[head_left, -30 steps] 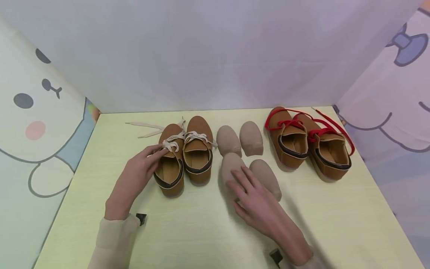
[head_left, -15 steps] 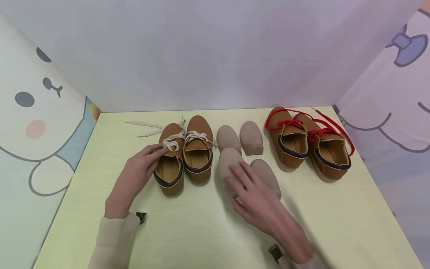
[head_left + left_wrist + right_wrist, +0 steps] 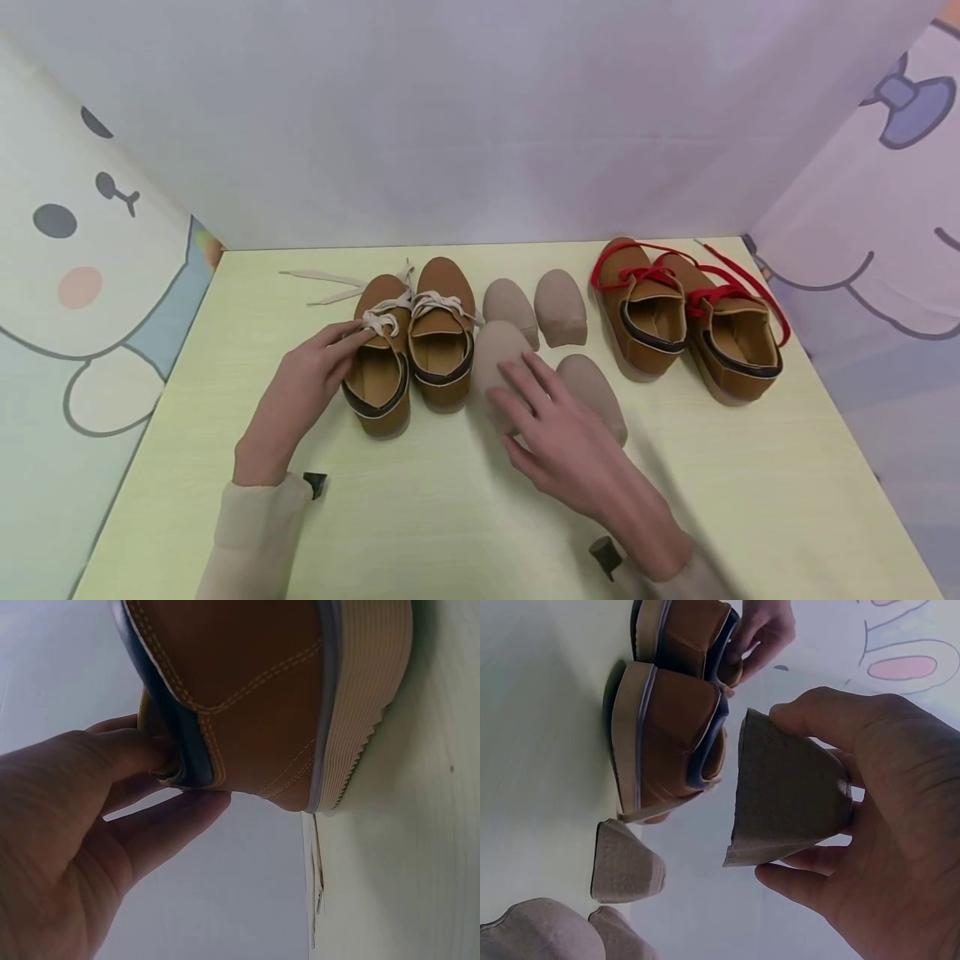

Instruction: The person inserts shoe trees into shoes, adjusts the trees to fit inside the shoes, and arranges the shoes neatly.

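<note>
At the left, my left hand [image 3: 311, 387] pinches the upper edge of a brown shoe with white laces [image 3: 386, 423], near the tongue. The left wrist view shows the thumb inside the dark collar [image 3: 196, 746] and a finger outside. This shoe stands close against its white-laced mate [image 3: 444, 395]. My right hand [image 3: 566, 446] holds a grey-beige molded pulp shoe insert [image 3: 791, 791], thumb on one side and fingers on the other. The insert is raised off the table, just right of the white-laced pair.
Two more shoe inserts [image 3: 561, 307] lie behind the held one, and another insert [image 3: 592, 392] lies to its right. Farther right stand two brown shoes with loose red laces [image 3: 648, 350]. A white lace [image 3: 322, 277] trails leftward on the table [image 3: 420, 517]. Pale curtains [image 3: 480, 125] enclose the table.
My right hand has lifted the shoe insert and moved it left and slightly away from me, toward the white-laced pair. The left hand stays on its shoe.
</note>
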{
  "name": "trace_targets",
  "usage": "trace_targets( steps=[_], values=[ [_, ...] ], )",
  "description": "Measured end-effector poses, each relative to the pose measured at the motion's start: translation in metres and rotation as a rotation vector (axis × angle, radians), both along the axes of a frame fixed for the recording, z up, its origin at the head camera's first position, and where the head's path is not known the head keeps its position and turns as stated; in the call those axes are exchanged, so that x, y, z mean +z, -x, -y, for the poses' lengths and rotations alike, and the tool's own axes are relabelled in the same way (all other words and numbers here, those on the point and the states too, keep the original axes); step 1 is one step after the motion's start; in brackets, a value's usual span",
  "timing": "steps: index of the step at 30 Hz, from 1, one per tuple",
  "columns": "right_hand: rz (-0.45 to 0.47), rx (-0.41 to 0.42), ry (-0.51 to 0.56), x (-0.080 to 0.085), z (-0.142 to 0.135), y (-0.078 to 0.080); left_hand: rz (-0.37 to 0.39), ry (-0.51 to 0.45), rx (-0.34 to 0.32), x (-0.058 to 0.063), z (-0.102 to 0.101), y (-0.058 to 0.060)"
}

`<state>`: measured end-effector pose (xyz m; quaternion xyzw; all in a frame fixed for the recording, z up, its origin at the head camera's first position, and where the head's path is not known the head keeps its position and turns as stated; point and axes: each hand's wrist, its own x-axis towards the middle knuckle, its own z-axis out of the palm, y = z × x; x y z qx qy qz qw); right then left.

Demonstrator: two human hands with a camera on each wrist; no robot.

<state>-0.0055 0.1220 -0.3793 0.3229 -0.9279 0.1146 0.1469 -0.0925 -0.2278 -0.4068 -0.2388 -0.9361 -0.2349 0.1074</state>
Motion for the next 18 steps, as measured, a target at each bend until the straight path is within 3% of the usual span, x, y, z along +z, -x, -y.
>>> trace_targets(
  steps=[18],
  values=[
    [0.005,0.078,-0.011,0.010,0.014,0.004,-0.001,-0.023,-0.007,-0.002,0.002,0.000]
  ],
)
